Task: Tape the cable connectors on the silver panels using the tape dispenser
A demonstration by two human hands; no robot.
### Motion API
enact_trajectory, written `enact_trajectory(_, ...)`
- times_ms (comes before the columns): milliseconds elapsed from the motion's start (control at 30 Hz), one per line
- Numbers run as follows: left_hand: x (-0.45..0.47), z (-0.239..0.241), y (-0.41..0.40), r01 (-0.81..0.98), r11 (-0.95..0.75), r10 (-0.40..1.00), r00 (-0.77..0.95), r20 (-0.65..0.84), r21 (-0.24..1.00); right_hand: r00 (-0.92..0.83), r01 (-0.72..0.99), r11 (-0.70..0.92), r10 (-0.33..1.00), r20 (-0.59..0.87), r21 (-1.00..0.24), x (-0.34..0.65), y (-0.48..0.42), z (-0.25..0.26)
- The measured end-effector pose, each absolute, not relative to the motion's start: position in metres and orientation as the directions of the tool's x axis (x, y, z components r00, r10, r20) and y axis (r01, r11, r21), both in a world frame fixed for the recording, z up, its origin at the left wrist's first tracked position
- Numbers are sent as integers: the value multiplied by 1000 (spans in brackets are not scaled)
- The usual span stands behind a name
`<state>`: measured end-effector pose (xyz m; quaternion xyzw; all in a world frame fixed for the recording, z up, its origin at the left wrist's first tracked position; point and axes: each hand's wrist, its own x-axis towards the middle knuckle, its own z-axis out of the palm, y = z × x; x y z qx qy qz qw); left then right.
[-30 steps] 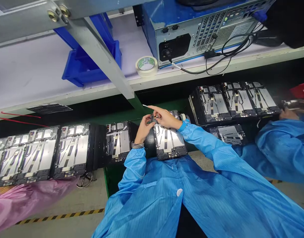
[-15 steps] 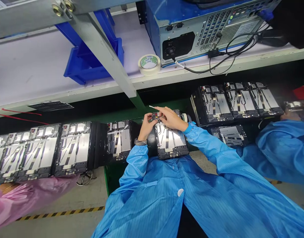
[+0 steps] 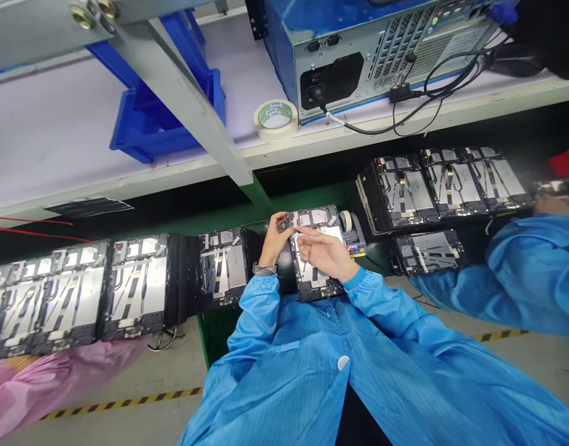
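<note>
An opened tablet [image 3: 319, 282] with silver battery plates and a black frame lies in front of my body. My left hand [image 3: 275, 240] is closed at its upper left corner, thumb on the top face and fingers round the edge. Over the middle of the tablet is my right hand [image 3: 329, 254], its index finger stretched to that same corner by the left thumb. The other right fingers are curled in; whatever they may hold is hidden. Just right of the tablet stand a white tape roll [image 3: 345, 220] and a small device with coloured buttons [image 3: 357, 249].
Opened tablets [image 3: 135, 279] stand in a row at left, with another stack [image 3: 223, 266] nearer me. More tablets [image 3: 402, 192] are at right, beside a co-worker's blue sleeve [image 3: 535, 279]. A shelf above bears a blue bin [image 3: 142, 133], masking tape [image 3: 275, 130] and a computer case [image 3: 349, 80].
My right hand has turned over and moved down across the tablet, index finger now extended. The white strip seen sticking up at its fingers is out of sight. My left hand stays at the corner.
</note>
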<state>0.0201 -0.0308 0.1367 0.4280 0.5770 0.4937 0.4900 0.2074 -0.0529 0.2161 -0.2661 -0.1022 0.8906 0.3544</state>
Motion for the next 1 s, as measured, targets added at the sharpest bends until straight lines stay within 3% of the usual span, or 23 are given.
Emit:
enact_trajectory(433, 22, 143, -32, 142, 15, 989, -150, 6, 990, -605, -620, -749, 646, -465, -234, 205, -48, 210)
enact_trajectory(733, 17, 152, -31, 257, 28, 998, -67, -12, 966, -575, -620, -742, 651, -496, -255, 204, -47, 214)
enact_trajectory(1000, 17, 166, -34, 455, 1, 1000, -11, 5, 890, -591, -627, -759, 611, -527, -176, 204, -41, 217)
